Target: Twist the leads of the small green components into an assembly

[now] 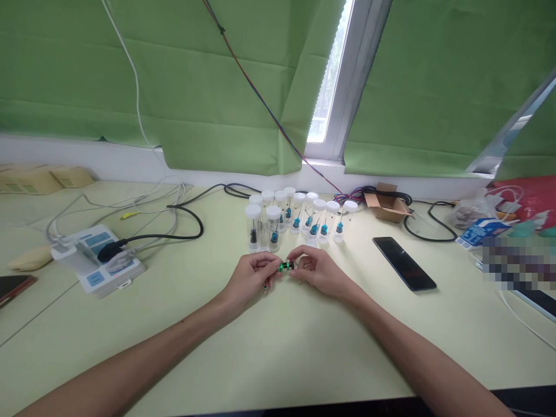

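A small shiny green piece with a dark end [285,266] is held between my two hands, just above the table. My left hand [252,278] pinches its left end with thumb and fingers. From the right, my right hand [320,272] closes its fingertips on the dark end. The piece is too small to name its kind. Right behind my hands stand several clear tubes with white caps [273,229], upright in a cluster. Most hold a blue part on a thin stem; one tube at the front left [253,229] has a black part inside.
To the left lies a white power strip [110,263] with plugs and cables. A black phone [403,263] rests to the right. Farther back are a small open cardboard box [388,205] and a blue-and-white packet [482,231]. Yellow blocks [43,178] sit at the far left, below green blinds.
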A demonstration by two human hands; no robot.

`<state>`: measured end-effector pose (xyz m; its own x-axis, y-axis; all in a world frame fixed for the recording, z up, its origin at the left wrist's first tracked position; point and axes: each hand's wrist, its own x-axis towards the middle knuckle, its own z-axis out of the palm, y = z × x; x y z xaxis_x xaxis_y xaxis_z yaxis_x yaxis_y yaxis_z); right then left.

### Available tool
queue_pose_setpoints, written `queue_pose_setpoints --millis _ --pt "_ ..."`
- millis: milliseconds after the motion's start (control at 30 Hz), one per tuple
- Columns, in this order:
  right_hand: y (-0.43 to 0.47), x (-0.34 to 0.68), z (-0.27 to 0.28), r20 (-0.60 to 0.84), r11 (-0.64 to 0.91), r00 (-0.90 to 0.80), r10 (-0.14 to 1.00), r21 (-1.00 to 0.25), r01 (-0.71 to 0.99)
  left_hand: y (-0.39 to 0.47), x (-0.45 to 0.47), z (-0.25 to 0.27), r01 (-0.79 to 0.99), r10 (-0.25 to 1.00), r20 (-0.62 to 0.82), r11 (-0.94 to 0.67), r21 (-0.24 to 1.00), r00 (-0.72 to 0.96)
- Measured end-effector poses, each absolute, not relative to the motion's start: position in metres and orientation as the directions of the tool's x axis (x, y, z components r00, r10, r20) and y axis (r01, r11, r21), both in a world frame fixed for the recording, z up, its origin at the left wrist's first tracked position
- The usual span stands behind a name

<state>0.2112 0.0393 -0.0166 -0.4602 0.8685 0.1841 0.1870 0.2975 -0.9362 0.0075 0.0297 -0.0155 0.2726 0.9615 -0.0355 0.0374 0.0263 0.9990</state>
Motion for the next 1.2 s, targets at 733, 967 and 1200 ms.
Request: queue_pose_setpoints --millis 733,967,1200 --pt "0.0360 0.2062 -0.0131 0.137 0.249 -0.455 0.880 -0.948 0.196 0.0268 0.0075 -0.0137 0.078 0.956 -0.035 0.013 0.997 0.293" --pt "0.0374 0.2066 -0.0121 0.125 0.302 -0.478 0.869 -0.900 0.314 0.0283 0.0092 -0.0144 0.084 0.953 -0.030 0.005 0.996 0.302" --pt "0.0384 0.2069 -0.0155 0.139 0.283 -0.481 0.866 -0.928 0.242 0.0274 0.0078 -0.0119 0.043 0.958 -0.035 0.024 0.999 0.286"
